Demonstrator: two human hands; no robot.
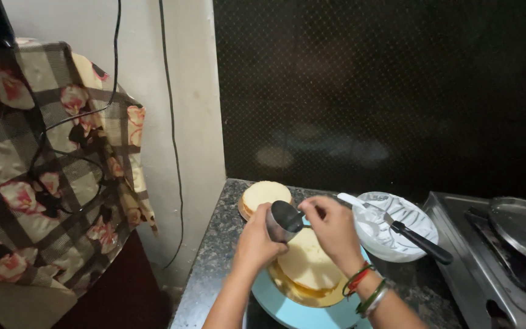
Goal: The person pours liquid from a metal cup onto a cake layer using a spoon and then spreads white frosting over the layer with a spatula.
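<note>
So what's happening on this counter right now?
A person is working over a round sponge cake layer that sits on a light blue turntable. The left hand holds a small steel cup tilted above the cake, and the right hand reaches to the cup's mouth, holding something too small to make out. A second cake layer lies behind on the dark counter, and a white bowl of cream with a black-handled knife stands to the right.

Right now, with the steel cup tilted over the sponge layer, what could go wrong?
1. The steel cup, held tilted in the left hand, could pour too much onto the sponge layer and leave it soggy.
2. The right hand works close to the cream bowl; its bangled wrist could knock the spatula resting across it.
</note>
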